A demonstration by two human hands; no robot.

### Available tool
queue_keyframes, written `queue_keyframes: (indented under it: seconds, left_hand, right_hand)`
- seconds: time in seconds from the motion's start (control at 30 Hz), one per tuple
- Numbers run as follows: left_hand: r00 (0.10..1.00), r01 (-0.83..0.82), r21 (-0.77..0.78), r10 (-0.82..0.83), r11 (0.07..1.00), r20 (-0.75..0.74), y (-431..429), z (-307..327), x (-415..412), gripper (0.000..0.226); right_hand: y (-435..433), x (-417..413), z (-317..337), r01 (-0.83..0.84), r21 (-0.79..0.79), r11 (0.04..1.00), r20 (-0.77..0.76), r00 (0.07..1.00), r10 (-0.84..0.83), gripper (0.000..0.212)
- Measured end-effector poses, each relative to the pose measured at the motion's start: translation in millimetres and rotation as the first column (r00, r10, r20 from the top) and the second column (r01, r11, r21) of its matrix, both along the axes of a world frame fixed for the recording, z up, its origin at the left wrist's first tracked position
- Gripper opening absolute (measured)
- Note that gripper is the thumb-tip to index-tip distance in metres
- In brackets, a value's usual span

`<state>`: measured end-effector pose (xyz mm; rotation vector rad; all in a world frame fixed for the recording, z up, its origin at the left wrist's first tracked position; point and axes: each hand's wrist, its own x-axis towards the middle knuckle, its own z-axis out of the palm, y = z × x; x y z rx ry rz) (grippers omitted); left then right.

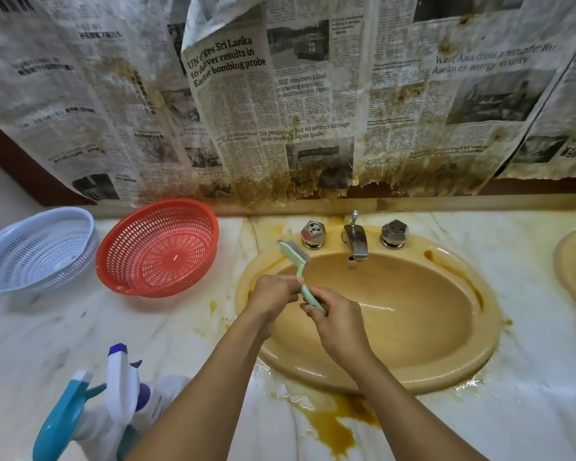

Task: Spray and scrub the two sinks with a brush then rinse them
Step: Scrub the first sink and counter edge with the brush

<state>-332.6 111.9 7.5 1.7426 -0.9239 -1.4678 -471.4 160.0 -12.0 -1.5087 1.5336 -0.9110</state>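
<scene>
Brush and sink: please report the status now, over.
Hands: left hand and right hand both grip the brush handle. Brush head raised over the sink far rim, near the tap. Red basket stands apart on the counter.

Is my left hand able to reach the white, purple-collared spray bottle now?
Likely yes, once freed: the left hand holds the mint-green plastic brush, and the path to the spray bottle looks clear.

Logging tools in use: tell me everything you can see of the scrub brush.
The scrub brush has a pale green plastic handle and grey bristles on a narrow head. It slants up and leftward over the back-left rim of the yellow sink. The left hand pinches its mid-handle; the right hand grips the end.
</scene>
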Motion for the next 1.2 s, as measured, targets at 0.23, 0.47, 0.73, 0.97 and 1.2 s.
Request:
queue_keyframes:
  seconds: [0.23,0.47,0.73,0.97,1.2]
  left_hand:
    - [0.982,0.047,-0.07,-0.034,0.996,0.186,-38,-19,2,0.019]
    - [0.84,0.16,-0.244,-0.002,0.957,0.543,-93,-25,23,0.028]
    - [0.825,0.304,0.023,-0.275,0.952,0.493,-156,-28,33,0.023]
    - [0.857,0.337,0.033,-0.321,0.941,0.404,-154,-49,52,0.032]
    - [0.916,0.315,0.025,-0.311,0.949,0.255,-161,-51,42,0.043]
  right_hand:
    - [10,-52,-3,-0.096,0.038,0.995,-0.101,0.99,0.099,0.056]
    - [33,-205,-29,0.421,-0.072,0.904,-0.307,0.853,-0.422,0.047]
    - [86,-254,-107,0.416,-0.069,0.907,-0.751,0.577,-0.322,0.066]
    - [78,-257,-109,0.437,-0.072,0.896,-0.763,0.554,-0.331,0.067]
    - [77,-257,-110,0.443,-0.087,0.892,-0.755,0.556,-0.349,0.068]
